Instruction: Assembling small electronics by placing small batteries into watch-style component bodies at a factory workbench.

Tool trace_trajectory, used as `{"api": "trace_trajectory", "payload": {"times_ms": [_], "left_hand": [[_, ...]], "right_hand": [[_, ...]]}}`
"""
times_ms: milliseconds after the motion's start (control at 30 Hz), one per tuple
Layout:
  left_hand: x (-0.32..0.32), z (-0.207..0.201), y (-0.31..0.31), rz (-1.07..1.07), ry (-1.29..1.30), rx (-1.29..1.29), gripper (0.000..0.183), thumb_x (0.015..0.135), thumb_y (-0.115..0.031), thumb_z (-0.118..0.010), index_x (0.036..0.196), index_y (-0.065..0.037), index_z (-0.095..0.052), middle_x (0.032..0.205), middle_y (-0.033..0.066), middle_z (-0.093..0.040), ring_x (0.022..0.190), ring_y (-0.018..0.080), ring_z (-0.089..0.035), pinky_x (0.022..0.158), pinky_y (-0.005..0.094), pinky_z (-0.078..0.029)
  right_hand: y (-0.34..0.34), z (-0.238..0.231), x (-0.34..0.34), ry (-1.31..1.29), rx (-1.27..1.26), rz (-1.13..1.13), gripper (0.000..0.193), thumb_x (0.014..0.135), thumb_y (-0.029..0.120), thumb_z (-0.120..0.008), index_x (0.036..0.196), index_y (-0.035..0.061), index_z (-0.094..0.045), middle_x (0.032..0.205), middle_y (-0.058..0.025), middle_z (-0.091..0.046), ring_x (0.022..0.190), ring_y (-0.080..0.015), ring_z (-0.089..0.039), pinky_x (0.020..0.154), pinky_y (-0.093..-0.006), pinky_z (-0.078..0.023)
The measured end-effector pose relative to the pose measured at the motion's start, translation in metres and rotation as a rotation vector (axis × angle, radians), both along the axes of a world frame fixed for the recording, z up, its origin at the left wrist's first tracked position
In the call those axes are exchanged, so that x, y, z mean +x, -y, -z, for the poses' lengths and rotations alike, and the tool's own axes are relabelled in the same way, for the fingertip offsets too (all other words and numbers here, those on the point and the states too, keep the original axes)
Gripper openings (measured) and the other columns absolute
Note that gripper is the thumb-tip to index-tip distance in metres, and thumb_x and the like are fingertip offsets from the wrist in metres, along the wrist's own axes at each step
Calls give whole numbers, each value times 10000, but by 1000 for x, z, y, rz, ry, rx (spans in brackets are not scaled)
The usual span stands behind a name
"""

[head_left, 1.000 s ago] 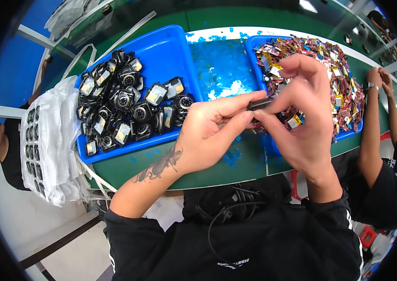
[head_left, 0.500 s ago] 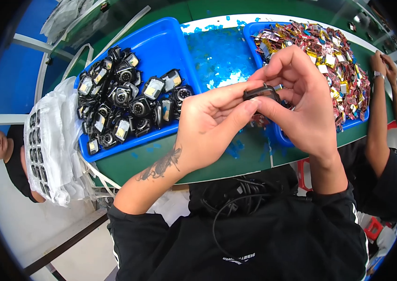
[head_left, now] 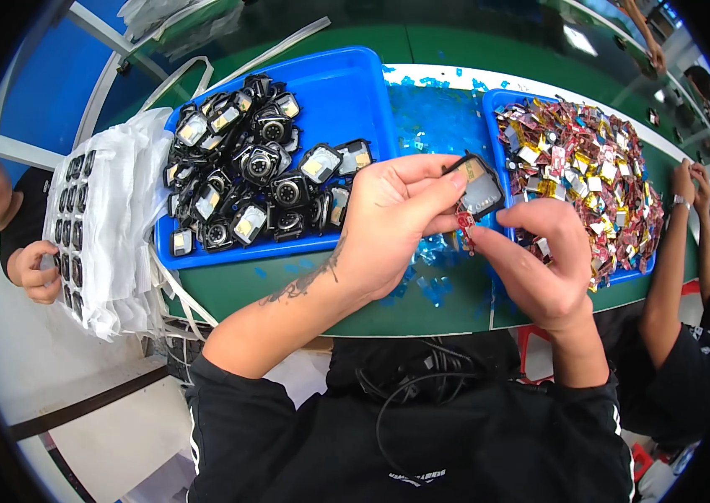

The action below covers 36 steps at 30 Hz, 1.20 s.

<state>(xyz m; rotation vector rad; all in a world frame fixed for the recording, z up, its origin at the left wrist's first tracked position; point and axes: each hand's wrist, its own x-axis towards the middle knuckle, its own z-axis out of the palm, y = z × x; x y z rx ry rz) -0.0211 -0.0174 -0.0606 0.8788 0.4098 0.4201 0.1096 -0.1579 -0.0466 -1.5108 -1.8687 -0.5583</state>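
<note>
Since the earlier frames, both hands are drawing apart and dropping lower over the green table (head_left: 456, 310). Left hand (head_left: 393, 222) is pinching a small black square casing (head_left: 476, 189) between thumb and fingertips, tilting its open face up so the inside is showing. Right hand (head_left: 539, 264) is nipping a small red part (head_left: 465, 221) just below it. Behind them, a blue tray (head_left: 347, 92) is holding similar black casings, and another blue tray (head_left: 497, 105) is holding red and gold parts.

A green worktable (head_left: 305, 289) stands over pale floor (head_left: 53, 377), lamplight glaring.
</note>
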Motion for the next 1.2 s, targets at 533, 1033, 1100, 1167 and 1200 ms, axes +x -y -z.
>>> {"api": "trace_trajectory", "payload": {"times_ms": [533,1033,1100,1167,1200], "left_hand": [[-4,-6,10,-27,63,203,291,931,-38,-595,1194,83,-566,1088,161,-669,962,179,-668,836,300,-572],[-5,-5,12,-52,119,163,387,843,19,-676,1190,105,-528,1081,152,-661,965,152,-651,843,265,-537],[-5,-2,12,-100,95,213,351,823,54,-682,1150,88,-559,1060,160,-667,970,165,-659,875,271,-537],[-3,-5,12,-92,77,205,342,822,54,-682,1141,86,-561,1056,159,-667,970,162,-657,876,271,-536],[-4,-6,12,-89,57,199,332,822,54,-682,1131,84,-564,1053,157,-667,969,159,-656,877,270,-535]], "right_hand": [[-12,19,-25,-1089,118,42,140,815,-51,-706,919,-15,-620,1007,-74,-534,780,-58,-554,616,-166,-461],[-18,15,-39,-1358,131,23,185,859,-82,-636,999,-24,-530,1099,-111,-504,913,-100,-572,737,-218,-542],[-18,15,-38,-1412,136,-13,242,858,-73,-642,1048,-17,-503,1093,-116,-512,852,-91,-585,666,-204,-553],[-20,16,-38,-1418,136,5,277,856,-69,-647,1077,-18,-490,1083,-117,-518,828,-84,-587,638,-199,-553],[-20,16,-38,-1424,134,17,312,853,-66,-652,1107,-19,-476,1074,-118,-525,803,-78,-589,609,-195,-553]]}}
